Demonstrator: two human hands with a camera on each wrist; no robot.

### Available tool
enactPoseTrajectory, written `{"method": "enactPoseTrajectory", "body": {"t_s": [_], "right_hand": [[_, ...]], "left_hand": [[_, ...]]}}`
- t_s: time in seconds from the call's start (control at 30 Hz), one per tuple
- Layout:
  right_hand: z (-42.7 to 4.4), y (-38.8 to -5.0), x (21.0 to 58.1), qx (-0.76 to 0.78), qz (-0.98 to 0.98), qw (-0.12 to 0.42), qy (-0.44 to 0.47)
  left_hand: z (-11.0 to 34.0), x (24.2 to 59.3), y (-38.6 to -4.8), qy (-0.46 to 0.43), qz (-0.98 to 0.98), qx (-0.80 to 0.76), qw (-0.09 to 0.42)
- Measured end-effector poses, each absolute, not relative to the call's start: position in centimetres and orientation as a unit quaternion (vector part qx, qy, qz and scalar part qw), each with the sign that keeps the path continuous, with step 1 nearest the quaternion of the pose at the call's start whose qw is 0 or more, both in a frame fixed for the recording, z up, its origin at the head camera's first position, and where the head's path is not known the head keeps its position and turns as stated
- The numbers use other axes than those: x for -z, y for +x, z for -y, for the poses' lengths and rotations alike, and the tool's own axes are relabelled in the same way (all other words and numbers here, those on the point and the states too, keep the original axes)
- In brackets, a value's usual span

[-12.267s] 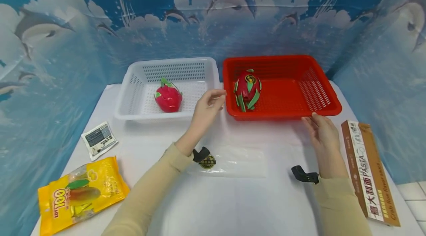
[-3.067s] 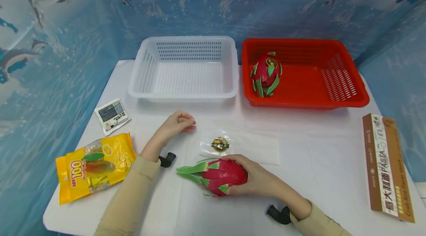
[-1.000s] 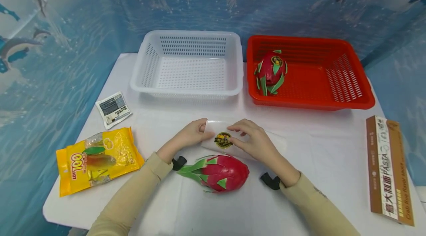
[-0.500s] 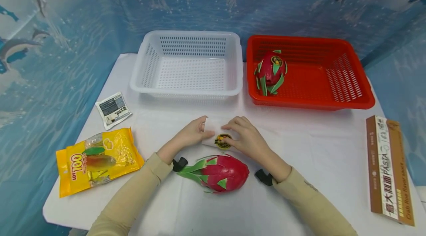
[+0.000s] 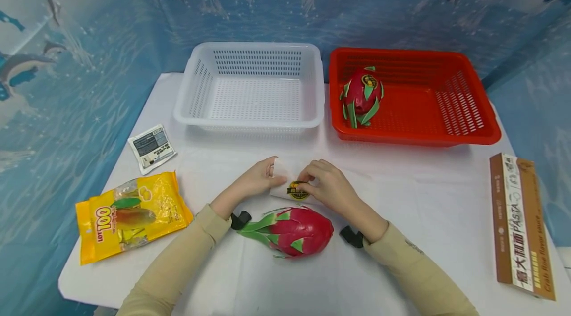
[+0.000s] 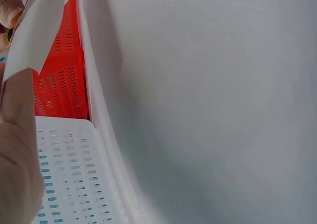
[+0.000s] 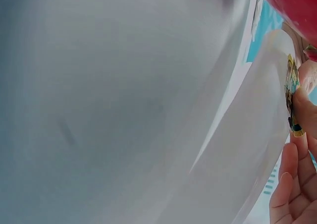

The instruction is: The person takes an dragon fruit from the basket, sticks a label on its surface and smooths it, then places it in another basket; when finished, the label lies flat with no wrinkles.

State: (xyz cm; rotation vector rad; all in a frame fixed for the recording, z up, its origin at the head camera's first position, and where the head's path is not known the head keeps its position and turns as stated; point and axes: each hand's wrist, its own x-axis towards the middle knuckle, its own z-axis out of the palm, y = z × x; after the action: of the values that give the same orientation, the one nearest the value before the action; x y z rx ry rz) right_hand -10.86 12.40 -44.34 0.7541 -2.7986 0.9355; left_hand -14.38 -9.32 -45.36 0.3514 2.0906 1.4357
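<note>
A whitish sticker sheet is raised off the table, and the left hand grips its left end between thumb and fingers. On the sheet is a round black-and-gold sticker. The right hand pinches this sticker at its right edge. In the right wrist view the sticker stands partly away from the sheet, with the thumb against it. Just in front of both hands a red dragon fruit lies on its side, green leaves pointing left. Its upper side shows no sticker.
Behind the hands stand a white basket and a red basket, the latter holding another dragon fruit with a sticker. At left lie a yellow mango candy bag and a small sachet; a pasta box is at right.
The dragon fruit has gone from the white basket to the table front, carried by the right hand. Both hands then took up the sticker sheet; the right fingers have closed on the sticker.
</note>
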Motion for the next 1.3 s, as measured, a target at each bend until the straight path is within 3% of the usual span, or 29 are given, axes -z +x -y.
{"method": "enactPoseTrajectory", "body": {"t_s": [0.43,0.67,0.83,0.93,1.3], "right_hand": [[-13.4,-10.7,43.2,-0.373,0.902,-0.005,0.217],[-15.0,-10.0,40.6,-0.484,0.854,-0.149,0.118],[-15.6,-9.1,39.9,-0.522,0.806,-0.258,0.106],[-15.7,-8.5,40.2,-0.523,0.791,-0.295,0.116],[-15.1,-7.3,41.4,-0.487,0.811,-0.299,0.125]], "left_hand": [[9.1,46.0,-14.6,0.103,-0.794,-0.527,0.284],[9.2,46.0,-14.7,0.105,-0.803,-0.518,0.277],[9.1,45.9,-14.7,0.101,-0.804,-0.516,0.277],[9.1,45.9,-14.7,0.101,-0.803,-0.518,0.277],[9.3,45.9,-14.5,0.093,-0.811,-0.504,0.282]]}}
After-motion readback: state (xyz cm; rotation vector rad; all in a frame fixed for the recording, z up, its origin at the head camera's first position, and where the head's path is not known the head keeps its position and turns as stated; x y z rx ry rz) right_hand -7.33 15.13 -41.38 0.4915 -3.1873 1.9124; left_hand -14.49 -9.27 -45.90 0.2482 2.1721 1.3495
